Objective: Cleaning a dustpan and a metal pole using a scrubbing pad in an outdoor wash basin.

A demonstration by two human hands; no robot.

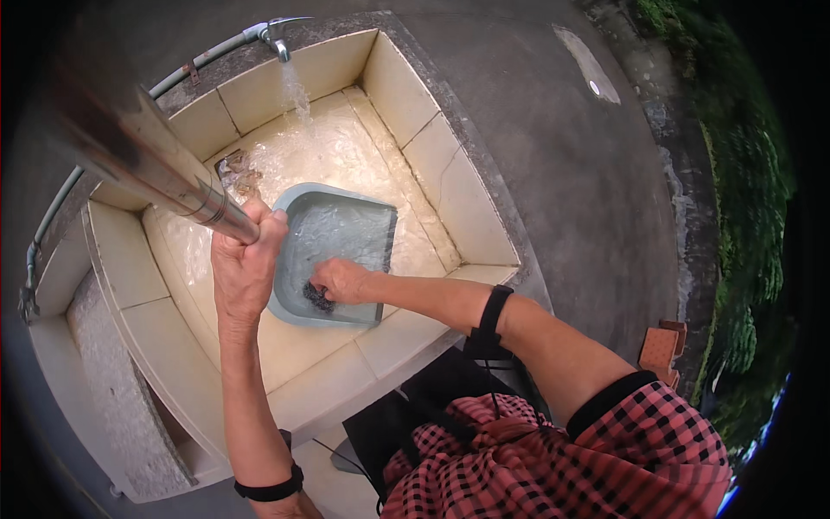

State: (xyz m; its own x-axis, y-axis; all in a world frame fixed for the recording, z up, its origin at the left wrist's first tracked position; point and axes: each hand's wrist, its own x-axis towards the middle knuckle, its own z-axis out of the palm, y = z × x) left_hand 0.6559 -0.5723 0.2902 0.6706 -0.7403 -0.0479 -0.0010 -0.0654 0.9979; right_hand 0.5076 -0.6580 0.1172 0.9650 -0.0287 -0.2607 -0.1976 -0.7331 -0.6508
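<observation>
A grey plastic dustpan (353, 224) lies in a cream-tiled sink, its inside wet. My left hand (246, 266) grips a shiny metal pole (220, 211) that rises toward the camera at the upper left; it appears to be the dustpan's handle, though the hand hides the joint. Inside the pan, my right hand (343, 280) presses a dark scouring pad (318, 296) against the pan's surface near its left side. The fingers partly cover the pad.
Water runs from a metal tap (279, 48) into the tiled sink (421, 136). Wet debris (238, 172) sits by the sink's left wall. A second basin with a rough stone slab (120, 383) adjoins on the left. Reddish bricks (660, 350) stand at the right, near greenery.
</observation>
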